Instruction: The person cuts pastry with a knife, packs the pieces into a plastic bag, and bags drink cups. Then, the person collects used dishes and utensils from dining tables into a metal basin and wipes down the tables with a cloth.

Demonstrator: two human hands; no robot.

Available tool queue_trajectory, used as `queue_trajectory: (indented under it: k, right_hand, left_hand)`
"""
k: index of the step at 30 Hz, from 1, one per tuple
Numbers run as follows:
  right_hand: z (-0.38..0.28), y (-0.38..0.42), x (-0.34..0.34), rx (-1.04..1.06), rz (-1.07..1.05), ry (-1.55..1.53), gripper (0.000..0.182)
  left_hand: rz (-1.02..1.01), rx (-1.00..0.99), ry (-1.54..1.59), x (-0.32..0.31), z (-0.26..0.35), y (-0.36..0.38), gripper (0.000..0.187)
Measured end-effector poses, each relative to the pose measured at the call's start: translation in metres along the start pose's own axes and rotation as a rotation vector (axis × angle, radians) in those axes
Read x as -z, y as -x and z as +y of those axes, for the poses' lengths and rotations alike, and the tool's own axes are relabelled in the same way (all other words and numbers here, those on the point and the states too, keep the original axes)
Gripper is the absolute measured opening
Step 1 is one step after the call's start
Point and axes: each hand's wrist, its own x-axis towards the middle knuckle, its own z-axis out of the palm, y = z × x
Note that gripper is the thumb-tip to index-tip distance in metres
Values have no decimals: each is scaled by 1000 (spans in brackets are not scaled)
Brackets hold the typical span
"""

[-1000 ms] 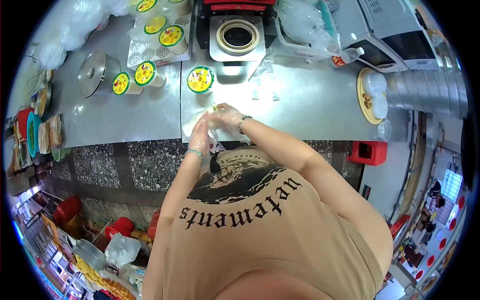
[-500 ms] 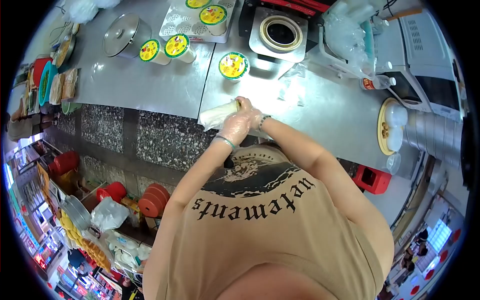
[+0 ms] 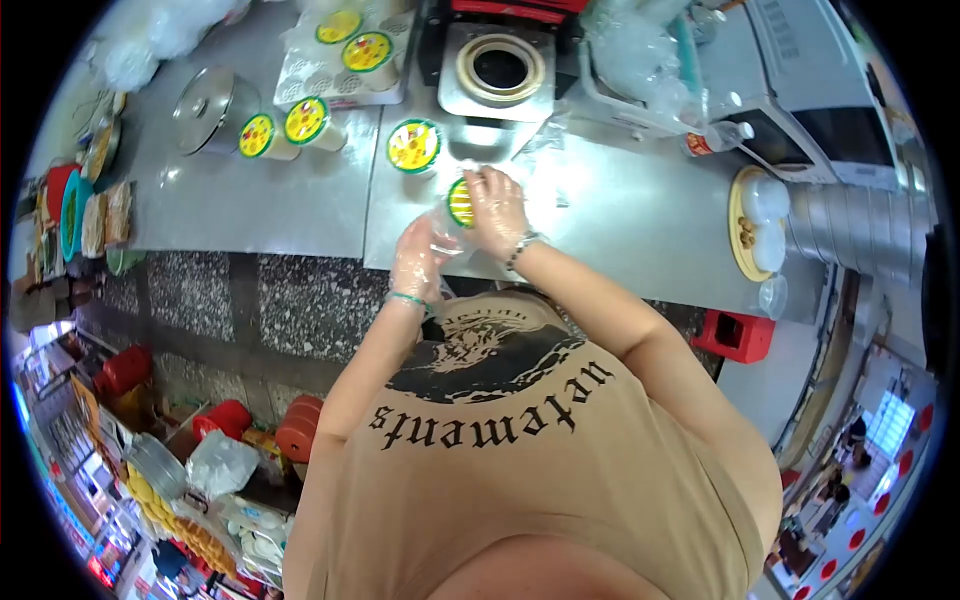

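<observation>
A sealed drink cup [image 3: 459, 203] with a yellow-and-green lid stands in front of me at the counter's near edge. My right hand [image 3: 497, 208], in a clear plastic glove and a dark beaded bracelet, wraps its far right side and covers part of the lid. My left hand [image 3: 416, 262], gloved as well, is closed at the cup's near left side. Clear plastic [image 3: 446, 236], which looks like a bag, gathers around the cup beside the left fingers. The lower part of the cup is hidden. Another sealed cup [image 3: 414, 146] stands just beyond.
Two more sealed cups [image 3: 306, 121] stand left, near a lidded metal pot [image 3: 212, 110]. A white cup tray [image 3: 340, 92] holds others. A sealing machine [image 3: 498, 72] stands at the back. To the right are a bottle [image 3: 716, 139] and a yellow tray [image 3: 744, 222].
The cup has gone from lying sideways in my hands to lid up. My right hand has moved onto its lid; my left hand has drawn down and left. The view has shifted slightly.
</observation>
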Motion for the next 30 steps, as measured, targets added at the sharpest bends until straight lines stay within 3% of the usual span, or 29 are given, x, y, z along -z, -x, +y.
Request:
queue_trajectory:
  k: [2, 3, 4, 6, 7, 8, 10, 11, 12, 14, 16, 18, 20, 21, 23, 26, 27, 29, 30]
  right_hand:
    - [-3, -2, 18, -86, -100, -113, 85]
    - [16, -5, 7, -61, -47, -312, 88]
    - [30, -7, 2, -77, -31, -303, 88]
    - [53, -13, -12, -642, -29, -976, 91]
    - [69, -12, -52, -844, -69, -1352, 67]
    - [72, -15, -37, -842, -56, -1351, 67]
    - [67, -20, 5, -728, -599, -1444, 44]
    - [70, -20, 3, -698, -445, -1470, 28]
    - [72, -25, 24, -690, -437, -1468, 28]
    - [86, -35, 70, -532, -482, -1182, 24]
    - [123, -56, 94, -565, -81, -869, 26]
    - [191, -89, 93, -567, 390, -805, 38]
    - [257, -133, 85, -645, 591, -692, 42]
    - [256, -140, 92, -628, 584, -698, 42]
    - [256, -155, 104, -311, 630, -74, 37]
    - [266, -174, 110, -339, 484, -98, 27]
    - [288, -189, 114, -270, 499, -139, 27]
    - [291, -185, 138, -334, 521, -192, 29]
    - [280, -174, 156, -326, 611, -68, 29]
  left_hand:
    - [-84, -30, -17, -7, 5, -3, 37]
    - [-67, -69, -29, -10, 8, -2, 39]
    - [-48, -109, -39, -13, 10, 0, 40]
    - [-71, -119, -23, -18, 12, 5, 40]
    - [-70, -103, -30, -21, 12, 5, 40]
    - [-65, -87, -37, -23, 11, 5, 41]
    - [-143, -124, -54, -20, 4, 0, 42]
    - [-120, -138, -42, -19, 4, 0, 42]
    - [-96, -153, -30, -21, 6, 1, 42]
    - [-73, -154, 4, -21, 13, 6, 43]
    - [-40, -157, 9, -22, 18, 10, 45]
    - [-29, -183, 29, -22, 13, 11, 46]
    - [12, -191, 24, -23, 11, 12, 45]
    - [24, -202, 34, -23, 10, 14, 45]
    - [40, -189, 18, -24, 8, 16, 44]
    - [24, -201, 58, -17, 1, 17, 43]
    - [54, -202, 73, -14, -2, 21, 43]
    - [134, -171, 69, -12, 1, 18, 44]
    - [169, -170, 85, -9, 0, 16, 44]
